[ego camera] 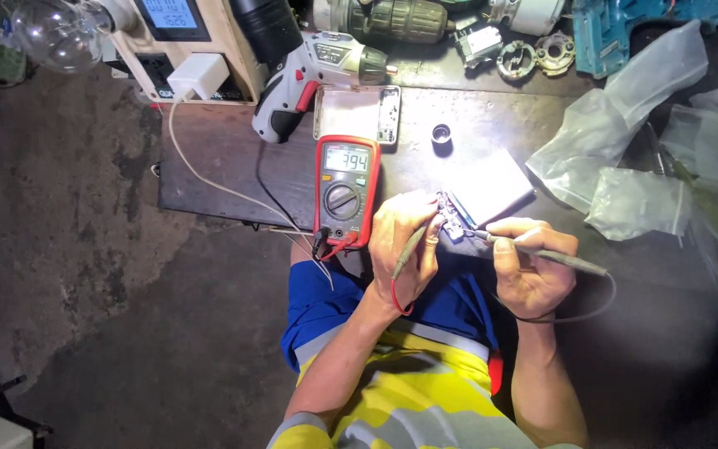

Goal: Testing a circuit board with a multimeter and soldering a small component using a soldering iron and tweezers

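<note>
My left hand [402, 245] pinches a test probe with a red lead [410, 249], its tip on the small circuit strip [452, 220] at the end of a flat silver battery pack [496, 187]. My right hand [529, 266] grips a second probe with a black lead [558, 259], its tip touching the same strip from the right. A red-cased digital multimeter [345, 191] lies on the dark workbench [209, 162] just left of my left hand, its display lit and both leads plugged into its lower end.
A phone [357, 114] lies face up behind the meter, beside a white-and-red cordless screwdriver [309, 79]. A small black ring [441, 133] sits behind the battery. Clear plastic bags [633, 125] crowd the right. A wooden box with a charger [197, 75] and a bulb [60, 33] stands back left.
</note>
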